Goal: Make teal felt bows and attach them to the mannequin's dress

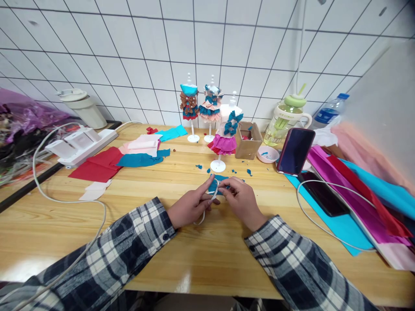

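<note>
Near the middle of the wooden table, my left hand (191,205) has its fingers closed around a thin white strip (214,192), which loops up between the hands and hangs below the fingers. The fingertips of my right hand (241,198) pinch the strip's loop from the other side. Just behind both hands lies a teal cloth piece (214,185), partly covered by the fingers. Beyond it stands a small dress form (223,144) with a teal bow and a magenta ruffled skirt. Two more dressed forms (189,106) stand farther back.
A cardboard box (248,146), pink bowl (267,154), propped phone (296,151) and drink jug (283,123) stand right of centre. Coloured fabrics (356,194) and a dark phone (324,196) lie at right. Red cloth (100,165), power strip (87,147) and white cable (58,201) are at left.
</note>
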A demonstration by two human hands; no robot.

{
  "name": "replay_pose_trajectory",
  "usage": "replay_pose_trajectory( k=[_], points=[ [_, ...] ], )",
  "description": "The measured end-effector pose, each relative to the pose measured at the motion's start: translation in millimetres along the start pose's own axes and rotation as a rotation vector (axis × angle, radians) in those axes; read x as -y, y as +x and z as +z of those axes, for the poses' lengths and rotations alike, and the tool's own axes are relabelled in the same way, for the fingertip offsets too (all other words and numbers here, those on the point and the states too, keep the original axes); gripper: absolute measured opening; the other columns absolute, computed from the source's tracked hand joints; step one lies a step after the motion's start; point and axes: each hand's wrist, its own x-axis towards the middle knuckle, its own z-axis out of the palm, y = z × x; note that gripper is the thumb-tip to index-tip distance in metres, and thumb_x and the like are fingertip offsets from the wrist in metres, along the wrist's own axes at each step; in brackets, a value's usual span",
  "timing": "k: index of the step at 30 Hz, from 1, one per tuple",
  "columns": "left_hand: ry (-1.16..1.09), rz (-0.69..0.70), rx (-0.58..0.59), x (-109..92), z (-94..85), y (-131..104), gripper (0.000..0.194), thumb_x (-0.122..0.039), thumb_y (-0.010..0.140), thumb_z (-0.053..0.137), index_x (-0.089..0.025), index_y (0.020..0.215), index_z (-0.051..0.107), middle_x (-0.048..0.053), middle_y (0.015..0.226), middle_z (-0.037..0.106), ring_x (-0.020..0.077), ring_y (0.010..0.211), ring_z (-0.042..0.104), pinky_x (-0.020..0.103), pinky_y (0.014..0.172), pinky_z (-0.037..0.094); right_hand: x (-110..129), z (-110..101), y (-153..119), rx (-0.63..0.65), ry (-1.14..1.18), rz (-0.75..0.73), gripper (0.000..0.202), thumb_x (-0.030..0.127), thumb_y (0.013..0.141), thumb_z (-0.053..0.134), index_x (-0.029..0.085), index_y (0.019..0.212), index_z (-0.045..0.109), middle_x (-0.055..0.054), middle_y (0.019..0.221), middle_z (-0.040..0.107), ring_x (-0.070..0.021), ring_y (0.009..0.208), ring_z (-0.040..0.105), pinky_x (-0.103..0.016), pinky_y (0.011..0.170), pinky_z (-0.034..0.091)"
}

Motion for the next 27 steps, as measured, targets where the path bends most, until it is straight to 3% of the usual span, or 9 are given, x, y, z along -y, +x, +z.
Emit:
replay_pose_trajectory(
  k=[3, 8, 17, 23, 27],
  points=[
    [0.055, 0.043, 0.006, 1, -1.1, -1, 0.073, -0.020, 0.090, 0.041, -0.021, 0.149, -0.002, 0.004, 0.105, 0.071, 0.0121, 0.073, 0.061, 0.027, 0.076, 0.048, -3, -1, 1, 0.034, -0.007, -0.032, 0.017, 0.023, 0.084, 0.059, 0.025, 0.097, 0.069, -0.002, 0.090, 0.067, -0.0160, 0.079, 0.060, -0.029, 0.073, 0.047],
    [0.069, 0.073, -0.004, 1, -2.0, -1, 0.071, -0.021, 0.091, 0.040, -0.022, 0.149, -0.002, 0.004, 0.105, 0.070, 0.0123, 0.073, 0.059, 0.027, 0.076, 0.046, -5, -3, 2, 0.031, -0.013, -0.064, 0.010, 0.023, 0.083, 0.061, 0.024, 0.085, 0.070, -0.002, 0.086, 0.067, -0.0163, 0.084, 0.061, -0.029, 0.075, 0.047],
    [-0.475, 0.074, -0.016, -10, 1.8, -5, 0.079, -0.031, 0.090, 0.051, -0.018, 0.149, 0.001, 0.012, 0.098, 0.071, 0.0115, 0.067, 0.057, 0.027, 0.070, 0.048, 7, -8, -5, -0.088, -0.112, -0.282, 0.012, 0.018, 0.089, 0.051, 0.021, 0.086, 0.063, -0.004, 0.086, 0.061, -0.0156, 0.082, 0.059, -0.026, 0.070, 0.048],
    [-0.389, 0.061, -0.073, -11, 2.4, -5, 0.078, -0.030, 0.089, 0.053, -0.023, 0.149, 0.004, 0.011, 0.099, 0.071, 0.0120, 0.067, 0.060, 0.027, 0.068, 0.050, 10, -10, -8, -0.195, -0.300, -0.419, 0.010, 0.020, 0.089, 0.053, 0.021, 0.086, 0.063, -0.005, 0.086, 0.063, -0.0139, 0.082, 0.059, -0.023, 0.066, 0.046],
    [-0.521, 0.061, -0.051, -11, 3.4, -6, 0.081, -0.030, 0.089, 0.054, -0.022, 0.149, 0.000, 0.012, 0.098, 0.071, 0.0126, 0.064, 0.061, 0.028, 0.065, 0.050, 10, -11, -8, -0.203, -0.375, -0.446, 0.012, 0.020, 0.089, 0.052, 0.021, 0.086, 0.063, -0.004, 0.086, 0.064, -0.0132, 0.080, 0.059, -0.022, 0.065, 0.044]
  ],
)
